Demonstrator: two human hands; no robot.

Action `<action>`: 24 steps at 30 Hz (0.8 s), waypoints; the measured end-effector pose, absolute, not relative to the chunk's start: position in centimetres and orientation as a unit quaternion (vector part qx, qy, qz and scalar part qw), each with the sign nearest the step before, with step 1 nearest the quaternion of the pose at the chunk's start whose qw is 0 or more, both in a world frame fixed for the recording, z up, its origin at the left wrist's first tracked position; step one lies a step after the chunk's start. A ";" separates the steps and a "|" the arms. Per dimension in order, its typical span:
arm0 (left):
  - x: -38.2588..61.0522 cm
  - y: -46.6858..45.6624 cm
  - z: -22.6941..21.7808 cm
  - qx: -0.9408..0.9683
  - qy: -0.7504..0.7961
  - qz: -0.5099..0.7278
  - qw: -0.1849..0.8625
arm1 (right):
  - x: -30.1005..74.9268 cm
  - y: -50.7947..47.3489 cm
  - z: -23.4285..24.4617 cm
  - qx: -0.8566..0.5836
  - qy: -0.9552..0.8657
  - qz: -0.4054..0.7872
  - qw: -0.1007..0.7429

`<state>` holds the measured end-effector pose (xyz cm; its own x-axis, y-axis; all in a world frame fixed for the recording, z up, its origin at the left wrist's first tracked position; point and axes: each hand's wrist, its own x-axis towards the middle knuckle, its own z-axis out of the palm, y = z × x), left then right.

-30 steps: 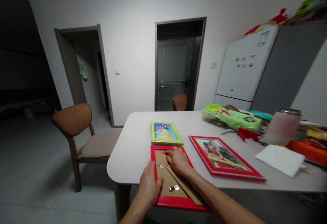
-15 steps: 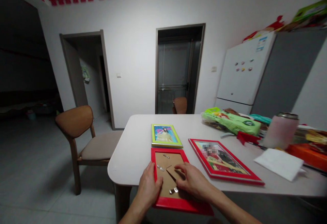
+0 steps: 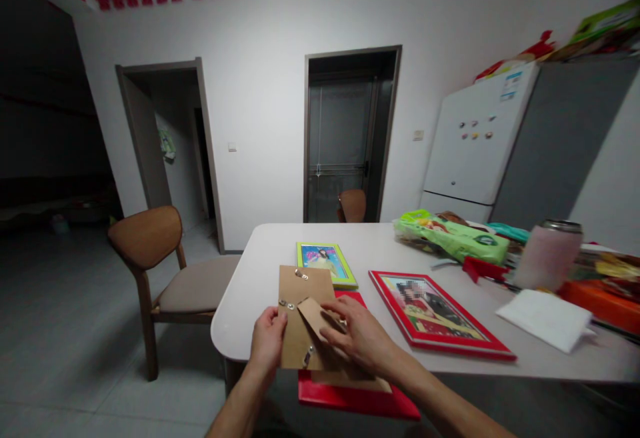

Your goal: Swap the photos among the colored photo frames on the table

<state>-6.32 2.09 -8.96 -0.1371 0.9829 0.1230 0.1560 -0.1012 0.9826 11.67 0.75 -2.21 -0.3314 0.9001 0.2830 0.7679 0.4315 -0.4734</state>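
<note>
A brown picture frame backing board [image 3: 306, 286] with metal clips is raised and tilted above a red photo frame [image 3: 340, 395]. My left hand [image 3: 268, 337] is closed on the board's left edge, thumb in front. At the board's angled stand flap [image 3: 316, 317], my right hand [image 3: 357, 333] has its fingers closed around the flap. Under the board, the red frame is mostly hidden, with a strip of brown showing inside its near edge. A green photo frame [image 3: 343, 265] lies just behind, partly covered by the board. Another red photo frame [image 3: 440, 318] lies face up to the right.
On the white table [image 3: 270, 245], a green package [image 3: 460, 241], a pink jar [image 3: 549, 255], a white tissue [image 3: 547, 318] and an orange box [image 3: 605, 305] crowd the right side. A wooden chair [image 3: 150, 238] stands left. Behind is a fridge [image 3: 470, 158].
The backing board has come up out of the red frame and shifted left and away from me. My left hand moved left with it; my right hand moved with the stand flap.
</note>
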 end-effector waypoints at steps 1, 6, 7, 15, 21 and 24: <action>-7.3 2.1 -9.0 0.514 0.545 0.529 0.398 | 12.0 1.0 -2.5 -0.514 -0.805 0.130 0.266; -12.4 1.7 -9.6 0.482 0.577 0.529 0.395 | 16.2 2.6 -5.9 -0.599 -0.764 0.080 0.228; -13.1 1.7 -9.8 0.480 0.585 0.523 0.391 | 17.1 2.8 -6.7 -0.618 -0.754 0.071 0.211; -15.3 3.1 -10.5 0.523 0.654 0.456 0.301 | 18.4 3.2 -8.9 -0.662 -0.724 0.082 0.174; -15.6 2.9 -10.2 0.562 0.713 0.380 0.179 | 17.8 3.6 -8.8 -0.672 -0.719 0.058 0.168; -15.1 2.5 -9.8 0.577 0.723 0.357 0.130 | 17.9 3.6 -8.5 -0.680 -0.702 0.067 0.202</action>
<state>-15.12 2.50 -9.79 -0.2998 0.9271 0.2251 0.7417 0.0781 0.6662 17.86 3.59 -8.55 0.0049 0.9812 0.1929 0.9275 0.0676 -0.3678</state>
